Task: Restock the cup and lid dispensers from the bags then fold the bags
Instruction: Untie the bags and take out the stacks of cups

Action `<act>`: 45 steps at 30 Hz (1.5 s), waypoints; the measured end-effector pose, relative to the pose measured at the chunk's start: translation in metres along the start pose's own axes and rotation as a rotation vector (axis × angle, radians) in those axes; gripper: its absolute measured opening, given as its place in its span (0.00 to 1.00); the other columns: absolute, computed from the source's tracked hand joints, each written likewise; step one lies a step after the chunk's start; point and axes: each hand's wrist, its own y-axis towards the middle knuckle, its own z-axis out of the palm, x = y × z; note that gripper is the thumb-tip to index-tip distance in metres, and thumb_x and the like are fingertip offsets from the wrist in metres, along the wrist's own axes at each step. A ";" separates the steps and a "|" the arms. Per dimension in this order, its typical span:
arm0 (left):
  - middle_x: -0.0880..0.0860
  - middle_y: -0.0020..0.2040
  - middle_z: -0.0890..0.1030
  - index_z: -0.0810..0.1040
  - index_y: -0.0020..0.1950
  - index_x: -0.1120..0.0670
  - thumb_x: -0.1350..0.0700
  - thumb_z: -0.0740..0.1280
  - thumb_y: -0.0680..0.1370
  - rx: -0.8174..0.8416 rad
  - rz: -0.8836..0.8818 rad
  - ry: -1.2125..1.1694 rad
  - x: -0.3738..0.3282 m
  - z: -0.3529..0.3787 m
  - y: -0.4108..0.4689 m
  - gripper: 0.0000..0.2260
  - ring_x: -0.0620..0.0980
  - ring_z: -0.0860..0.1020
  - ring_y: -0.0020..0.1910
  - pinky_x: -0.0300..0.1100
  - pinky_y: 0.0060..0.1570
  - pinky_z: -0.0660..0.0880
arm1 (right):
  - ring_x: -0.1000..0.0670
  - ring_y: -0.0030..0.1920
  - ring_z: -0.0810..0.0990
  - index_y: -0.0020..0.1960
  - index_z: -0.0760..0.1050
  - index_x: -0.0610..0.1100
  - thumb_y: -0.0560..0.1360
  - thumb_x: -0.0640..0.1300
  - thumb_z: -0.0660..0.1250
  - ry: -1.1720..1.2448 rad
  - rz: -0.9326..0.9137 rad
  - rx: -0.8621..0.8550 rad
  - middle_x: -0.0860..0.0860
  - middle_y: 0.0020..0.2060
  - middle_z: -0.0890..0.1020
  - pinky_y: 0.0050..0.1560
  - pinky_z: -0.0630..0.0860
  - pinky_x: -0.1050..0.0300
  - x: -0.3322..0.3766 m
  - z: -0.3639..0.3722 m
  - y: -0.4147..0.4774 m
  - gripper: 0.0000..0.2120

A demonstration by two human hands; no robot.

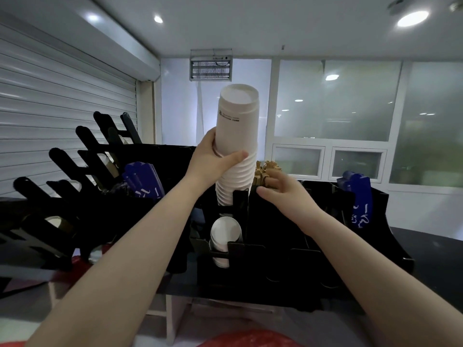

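Head view: two bare forearms reach forward over a black counter unit.
Left hand point(215, 156): raised, with fingers and thumb wrapped round the cup stack just above its ridged rims, grasping it.
Cup stack point(238, 126): a tall nest of white paper cups, closed bases upward and leaning slightly left. Its lower end sits in the top of a vertical slot of the dispenser, partly behind a black upright.
Dispenser point(275, 259): black with several compartments, standing on a dark counter directly in front of the person.
Lower cups point(225, 236): white round pieces showing through the front gap of the same slot, below the held stack and apart from it.
Right hand point(280, 194): lower and to the right of the stack, fingers loosely bent, thumb out, grasping nothing. Whether it touches the dispenser's top edge cannot be told.
Brown bundle point(265, 170): small tan items standing in a compartment just behind the right hand's fingers.
Blue sleeves point(142, 179): a dark-blue printed stack left of the dispenser.
Slotted rack point(75, 156): black, slanted, at far left.
Roller shutter point(62, 96): grey, behind the rack.
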 end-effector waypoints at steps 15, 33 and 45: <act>0.43 0.54 0.80 0.73 0.62 0.49 0.56 0.77 0.68 0.056 -0.038 -0.058 0.000 -0.011 0.006 0.25 0.36 0.78 0.51 0.31 0.46 0.75 | 0.57 0.56 0.77 0.69 0.62 0.51 0.63 0.39 0.79 0.008 -0.283 0.017 0.59 0.55 0.77 0.59 0.76 0.53 0.055 0.033 0.042 0.40; 0.40 0.68 0.71 0.64 0.73 0.46 0.50 0.70 0.75 0.158 -0.002 0.113 0.019 -0.029 -0.039 0.28 0.36 0.68 0.66 0.30 0.60 0.66 | 0.55 0.63 0.75 0.72 0.61 0.51 0.65 0.54 0.75 -0.085 -0.247 -0.012 0.59 0.64 0.75 0.62 0.73 0.51 0.035 0.045 0.019 0.40; 0.42 0.76 0.50 0.51 0.78 0.49 0.48 0.65 0.78 0.327 0.163 0.722 0.038 -0.038 -0.207 0.33 0.38 0.45 0.75 0.36 0.72 0.45 | 0.56 0.71 0.64 0.75 0.61 0.52 0.73 0.53 0.69 -0.383 -0.064 0.008 0.56 0.72 0.66 0.68 0.62 0.60 -0.044 0.024 -0.141 0.33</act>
